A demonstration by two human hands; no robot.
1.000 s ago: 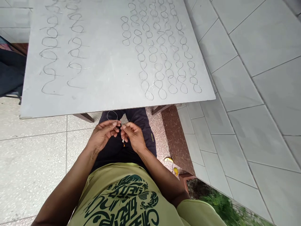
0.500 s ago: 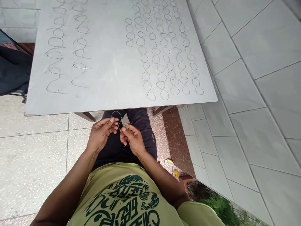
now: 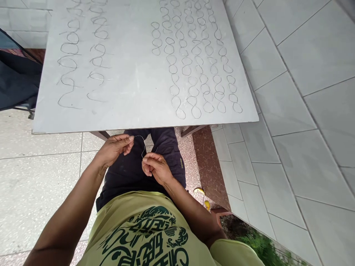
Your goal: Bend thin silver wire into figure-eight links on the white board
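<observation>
A thin, curved wire [image 3: 144, 142] stretches between my two hands over my lap, just in front of the table edge. My left hand [image 3: 118, 147] pinches one end of it between thumb and fingertips. Lower and to the right, my right hand [image 3: 156, 165] is closed on the wire's other part, and a short tip sticks up past its fingers. On the white tabletop [image 3: 133, 96] lie columns of figure-eight wire pieces [image 3: 196, 107] at the right. At the left are two columns of open, S-curved wire pieces [image 3: 68, 81].
One nearly straight wire [image 3: 104, 79] lies across the left columns. The tiled wall [image 3: 291, 107] runs along the right side. Dark fabric [image 3: 18, 81] hangs at the far left. Yellow peel-like pieces [image 3: 199, 191] lie on the floor near green plants [image 3: 257, 245].
My left hand has moved left and slightly up, pulling the wire's rounded loop into a flatter, more open curve. My right hand has dropped slightly, still holding the wire.
</observation>
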